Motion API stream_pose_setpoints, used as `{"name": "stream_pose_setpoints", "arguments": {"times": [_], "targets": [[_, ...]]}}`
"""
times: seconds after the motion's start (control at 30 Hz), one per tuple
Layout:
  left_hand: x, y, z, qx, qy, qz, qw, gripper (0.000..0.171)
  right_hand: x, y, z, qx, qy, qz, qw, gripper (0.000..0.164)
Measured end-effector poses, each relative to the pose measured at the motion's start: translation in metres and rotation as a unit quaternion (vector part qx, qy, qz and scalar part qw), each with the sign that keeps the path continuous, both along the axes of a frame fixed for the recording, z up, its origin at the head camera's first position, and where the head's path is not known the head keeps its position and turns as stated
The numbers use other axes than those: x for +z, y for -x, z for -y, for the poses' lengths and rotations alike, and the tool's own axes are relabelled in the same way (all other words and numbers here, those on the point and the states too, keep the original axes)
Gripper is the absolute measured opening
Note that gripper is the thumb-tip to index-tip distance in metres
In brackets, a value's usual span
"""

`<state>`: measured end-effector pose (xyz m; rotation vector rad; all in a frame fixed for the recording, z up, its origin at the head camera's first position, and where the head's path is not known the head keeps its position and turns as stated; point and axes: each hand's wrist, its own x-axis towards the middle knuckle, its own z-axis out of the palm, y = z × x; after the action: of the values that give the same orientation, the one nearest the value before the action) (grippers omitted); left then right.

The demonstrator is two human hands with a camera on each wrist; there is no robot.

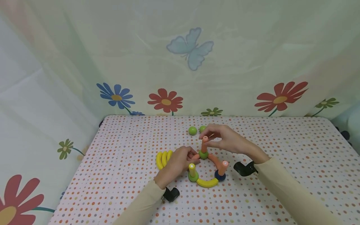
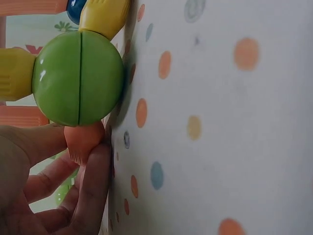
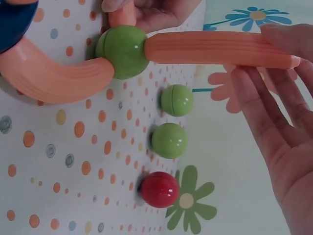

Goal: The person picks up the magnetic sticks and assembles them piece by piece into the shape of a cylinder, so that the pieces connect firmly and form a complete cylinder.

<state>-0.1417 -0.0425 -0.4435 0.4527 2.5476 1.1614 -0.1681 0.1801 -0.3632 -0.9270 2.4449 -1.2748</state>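
A ring of toy rods and balls lies on the table. My right hand [image 1: 225, 137] pinches the top of an upright orange rod [image 3: 215, 48] that stands in a green ball [image 1: 203, 155] at the ring's far side. With thumb and fingers, my left hand [image 1: 179, 158] pinches a short-looking orange curved rod [image 2: 84, 142] between that ball and a nearer green ball [image 2: 78, 78]. The nearer ball carries an upright yellow rod [image 1: 192, 169]. A yellow curved rod [image 1: 207, 183] links it to a dark blue ball [image 1: 220, 177], which bears another upright orange rod [image 1: 223, 168]. An orange curved rod [image 1: 216, 162] closes the right side.
Several yellow curved rods [image 1: 160, 160] lie beside my left hand. Beyond the ring sit a loose green ball [image 1: 192, 130] and a second one [image 3: 169, 140], with a red ball [image 3: 160, 189] near them. A flowered curtain [image 1: 230, 62] hangs behind the dotted tabletop [image 1: 118, 175].
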Motion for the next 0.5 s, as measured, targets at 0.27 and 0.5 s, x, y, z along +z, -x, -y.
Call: {"name": "stream_pose_setpoints", "arguments": {"times": [0.27,0.5], "targets": [[0.003,-0.001,0.000,0.005,0.004,0.002,1.0000,0.023,-0.003,0.008,-0.012,-0.038,0.044,0.044,0.997,0.021],[0.001,-0.002,-0.001,0.012,0.007,0.006,0.9999,0.024,-0.016,0.028,-0.027,-0.118,0.013,-0.027,0.993,0.021]]}}
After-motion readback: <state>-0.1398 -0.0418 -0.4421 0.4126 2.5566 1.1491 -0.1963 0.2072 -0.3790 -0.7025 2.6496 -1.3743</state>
